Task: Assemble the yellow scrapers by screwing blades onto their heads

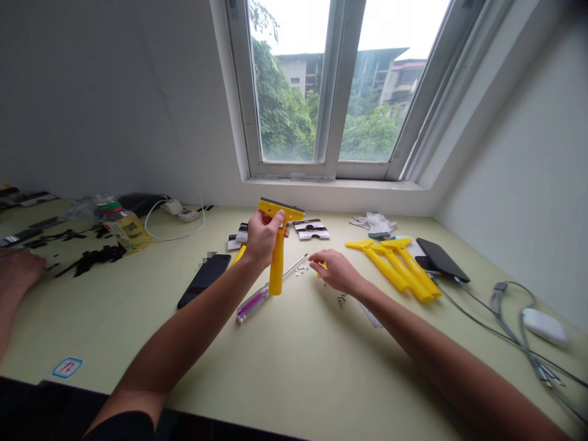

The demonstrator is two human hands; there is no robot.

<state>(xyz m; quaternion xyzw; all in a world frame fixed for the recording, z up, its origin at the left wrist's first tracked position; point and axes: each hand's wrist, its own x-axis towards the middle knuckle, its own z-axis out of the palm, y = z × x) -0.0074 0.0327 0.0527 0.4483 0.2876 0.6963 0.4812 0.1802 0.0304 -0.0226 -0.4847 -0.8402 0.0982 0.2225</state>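
Note:
My left hand (264,237) is closed round the top of a yellow scraper (277,260), held up above the table with its handle pointing down. A dark strip runs along the scraper's upper edge. My right hand (337,271) is low over the table, fingers curved and apart, above a small yellow piece (322,267); whether it touches this piece I cannot tell. Between the hands lie several small nuts (301,268). Several screws (341,299) sit just below my right hand. A screwdriver (253,304) with a clear and purple handle lies behind the scraper.
Several yellow scrapers (397,266) lie at right, near a black phone (442,260) and cables (498,312). Another dark phone (206,280) lies left of my hand. White gloves (374,223) and printed packets (312,229) are at the back. A bottle (126,226) and another person's hand (21,269) are left.

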